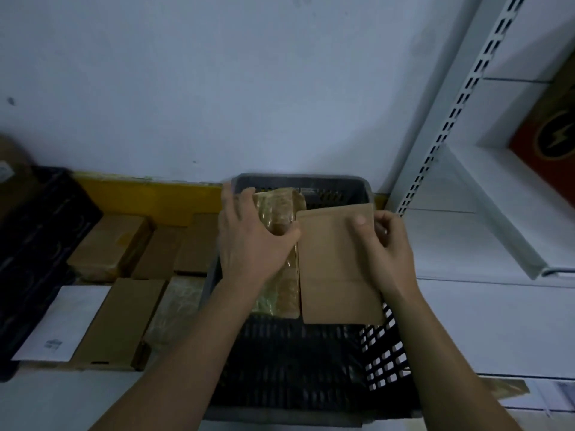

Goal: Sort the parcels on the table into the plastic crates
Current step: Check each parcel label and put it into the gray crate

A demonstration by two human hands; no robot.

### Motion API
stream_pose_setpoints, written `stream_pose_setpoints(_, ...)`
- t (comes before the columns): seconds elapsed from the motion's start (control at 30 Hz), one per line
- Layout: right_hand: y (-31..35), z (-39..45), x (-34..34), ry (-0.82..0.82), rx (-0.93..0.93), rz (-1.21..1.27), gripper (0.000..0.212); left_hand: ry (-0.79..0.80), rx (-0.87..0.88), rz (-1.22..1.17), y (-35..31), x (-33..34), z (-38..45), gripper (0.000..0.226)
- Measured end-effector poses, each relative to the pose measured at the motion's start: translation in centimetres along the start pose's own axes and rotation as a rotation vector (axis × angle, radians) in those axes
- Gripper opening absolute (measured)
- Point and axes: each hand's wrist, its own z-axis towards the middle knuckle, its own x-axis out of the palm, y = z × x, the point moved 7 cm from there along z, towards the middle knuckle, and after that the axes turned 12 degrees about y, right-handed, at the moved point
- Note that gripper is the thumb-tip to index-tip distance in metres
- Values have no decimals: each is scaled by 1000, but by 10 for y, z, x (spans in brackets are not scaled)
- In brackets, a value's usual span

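Grey crate (364, 189) centre, on the table | left hand (249, 241) inside it, fingers curled round a taped parcel (280, 209) at the far left | right hand (387, 244) pinching the plain brown parcel (336, 275) just beside it, right | more parcels (124, 315) on the table, left | black crate (34, 244) far left.

This looked like a stockroom or packing room. White slotted metal shelving (460, 98) stood against a bare wall (217, 82), and brown cardboard parcels (109, 244) lay packed together on the bench beside dark plastic crates (314, 371).
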Motion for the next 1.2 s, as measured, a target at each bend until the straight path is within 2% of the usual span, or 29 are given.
stream_pose_setpoints(0.13, -11, -16, 18, 281, -42, 45, 70, -110, 2, -16, 4, -23, -5, 99)
stream_pose_setpoints(0.2, -15, -23, 27, 356, -48, 73, 81, -133, 30, 6, 4, -34, -8, 95)
stream_pose_setpoints(0.3, -4, -33, 37, 331, -85, 71, 85, -164, 80, 44, 1, -52, -18, 90)
stream_pose_setpoints(0.4, 16, -40, 44, 301, -154, 67, 70, -136, 89, 58, 5, -69, -25, 96)
stream_pose_setpoints(0.47, 32, -45, 47, 272, -174, 54, 62, -124, 90, 19, 12, -82, -30, 109)
stream_pose_setpoints(0.57, 58, -53, 49, 201, -207, 22, 61, -157, 77, -255, 29, -104, -43, 122)
stream_pose_setpoints(0.67, 92, -67, 57, 186, -216, -8, 52, -178, 84, -529, 51, -126, -53, 112)
stream_pose_setpoints(0.77, 120, -86, 76, 165, -225, 6, 42, -174, 158, -596, 67, -158, -62, 105)
stream_pose_setpoints(0.83, 128, -99, 99, 142, -200, 12, 45, -116, 195, -542, 79, -177, -68, 114)
stream_pose_setpoints(0.9, 130, -111, 130, 115, -186, 16, 52, -61, 217, -376, 96, -192, -74, 129)
stream_pose_setpoints(0.97, 130, -120, 166, 126, -174, 24, 47, -15, 196, -231, 125, -204, -80, 140)
stream_pose_setpoints(1.03, 127, -124, 202, 181, -147, 52, 46, 33, 121, -175, 159, -216, -82, 145)
stream_pose_setpoints(1.2, 120, -121, 290, 420, -72, -6, 59, 64, -61, -100, 234, -248, -81, 148)
